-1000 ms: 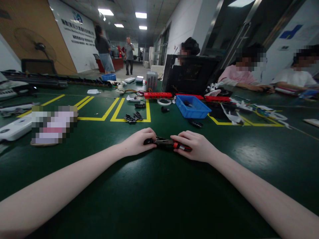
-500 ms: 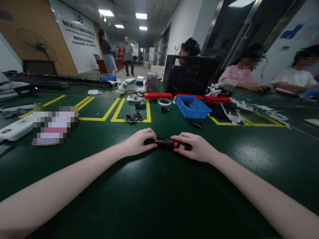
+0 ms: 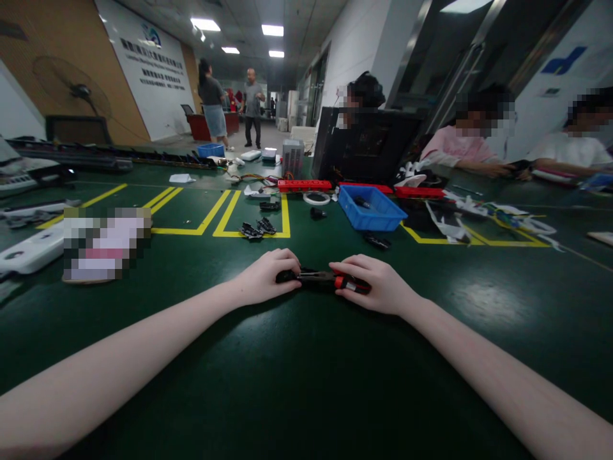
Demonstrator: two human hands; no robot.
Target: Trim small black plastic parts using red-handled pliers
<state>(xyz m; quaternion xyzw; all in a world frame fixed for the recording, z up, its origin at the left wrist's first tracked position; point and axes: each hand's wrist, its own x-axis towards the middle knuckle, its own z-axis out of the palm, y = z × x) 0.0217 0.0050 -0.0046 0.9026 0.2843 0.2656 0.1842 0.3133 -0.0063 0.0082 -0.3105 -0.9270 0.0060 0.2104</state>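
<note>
Just above the green table (image 3: 306, 358), my right hand (image 3: 383, 284) is closed around pliers (image 3: 352, 284) with red and black handles. Their metal jaws point left and reach to a small black part (image 3: 286, 276), which my left hand (image 3: 268, 275) grips between thumb and fingers. Whether the jaws bite on the part or only touch it, I cannot tell. Beyond my hands lie several black broken pieces (image 3: 258, 228), one more black piece (image 3: 377, 241), and a blue tray (image 3: 371, 217) with a black item in it.
A phone-like blurred object (image 3: 110, 246) and a white power strip (image 3: 33, 246) lie at the left. Red power strips (image 3: 305, 186) and a black computer case (image 3: 364, 144) stand farther back. Loose cables and scraps (image 3: 507, 214) lie at the right. Other people sit across the table.
My hands and the pliers have hardly moved; the pliers appear slightly turned or shifted. In the background, two standing people have shifted a little to the right.
</note>
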